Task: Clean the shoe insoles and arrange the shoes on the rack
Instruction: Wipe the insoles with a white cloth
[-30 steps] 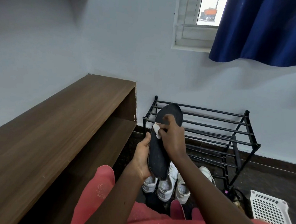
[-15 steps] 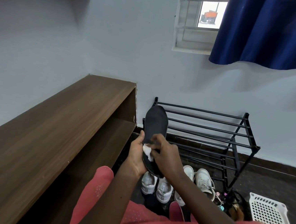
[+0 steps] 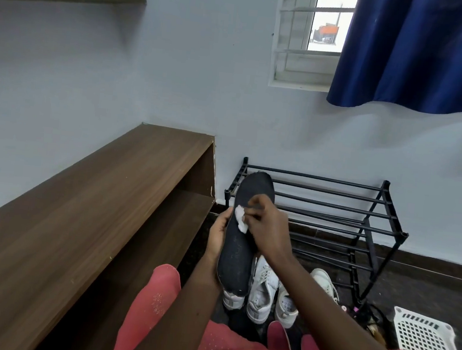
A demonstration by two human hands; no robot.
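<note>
The black metal shoe rack (image 3: 333, 210) stands against the far wall, right of centre. It is built of thin round bars in open tiers on corner posts. The white plastic basket (image 3: 427, 346) sits at the near right on the dark floor. Its wall is a grid of square perforations, and the frame edge cuts it off, so its contents cannot be determined. The wooden shelf unit (image 3: 94, 204) runs along the left wall, with a brown wood-grain laminate top and an open lower compartment whose interior lies in shadow. The black insole (image 3: 241, 249) is held upright in front of the rack's left end, toe rounded and pointing up, with a matte, slightly scuffed surface. The left hand (image 3: 217, 235) grips the insole along its left edge, with the fingers wrapped behind it. The right hand (image 3: 268, 229) pinches a crumpled white wipe (image 3: 240, 218) and presses it against the insole's upper half; its fingertips are blurred. The white sneakers (image 3: 262, 290) stand side by side on the floor between the person and the rack, heels toward the near side, with laces visible. A blue fabric curtain (image 3: 422, 52) hangs in folds over the right part of the barred window (image 3: 308, 35).
</note>
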